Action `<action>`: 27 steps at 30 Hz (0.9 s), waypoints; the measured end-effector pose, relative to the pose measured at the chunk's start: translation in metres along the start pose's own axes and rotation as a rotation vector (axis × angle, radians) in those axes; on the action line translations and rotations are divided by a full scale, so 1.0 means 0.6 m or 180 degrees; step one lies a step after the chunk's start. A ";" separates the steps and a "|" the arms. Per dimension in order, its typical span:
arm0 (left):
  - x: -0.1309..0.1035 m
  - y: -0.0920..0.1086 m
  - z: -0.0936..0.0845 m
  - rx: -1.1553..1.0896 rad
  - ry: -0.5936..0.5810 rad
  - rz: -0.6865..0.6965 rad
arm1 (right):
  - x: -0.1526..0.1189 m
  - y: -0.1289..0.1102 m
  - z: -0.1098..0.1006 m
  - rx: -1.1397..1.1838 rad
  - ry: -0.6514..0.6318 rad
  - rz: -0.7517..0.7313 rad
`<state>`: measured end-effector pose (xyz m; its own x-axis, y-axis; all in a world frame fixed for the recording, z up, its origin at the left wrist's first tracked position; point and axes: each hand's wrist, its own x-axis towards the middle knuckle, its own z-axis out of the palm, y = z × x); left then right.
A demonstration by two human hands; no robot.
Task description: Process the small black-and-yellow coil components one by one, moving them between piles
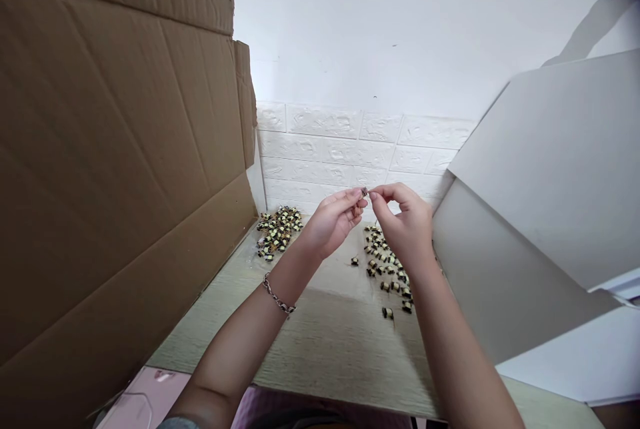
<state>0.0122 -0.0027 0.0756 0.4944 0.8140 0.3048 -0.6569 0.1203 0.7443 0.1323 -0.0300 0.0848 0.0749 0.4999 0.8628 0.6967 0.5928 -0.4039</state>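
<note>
My left hand (336,219) is raised over the table, thumb and fingers closed on a small wire-wound coil (365,192). Close beside it, my right hand (403,219) pinches thumb and forefinger together at the coil's right end. Whatever lies between those fingertips is too small to make out. Below my right hand spreads a group of black-and-pale-yellow coils (395,287), partly covered by that hand and forearm. One single coil (355,261) lies apart, to the left of this group.
A denser heap of similar coils (280,232) is at the table's back left. A tall cardboard sheet (125,149) borders the left side, and white panels (550,169) the right. Behind the pale wooden table (320,342) stands a white brick-pattern wall (325,123).
</note>
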 end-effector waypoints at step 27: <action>0.003 0.003 -0.005 -0.0739 -0.0067 -0.0921 | 0.002 0.011 -0.004 -0.1309 0.0230 -0.0795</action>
<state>0.0103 0.0007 0.0759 0.6886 0.7159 0.1153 -0.5986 0.4715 0.6476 0.1388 -0.0267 0.0841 -0.0912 0.3204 0.9429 0.9228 0.3831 -0.0409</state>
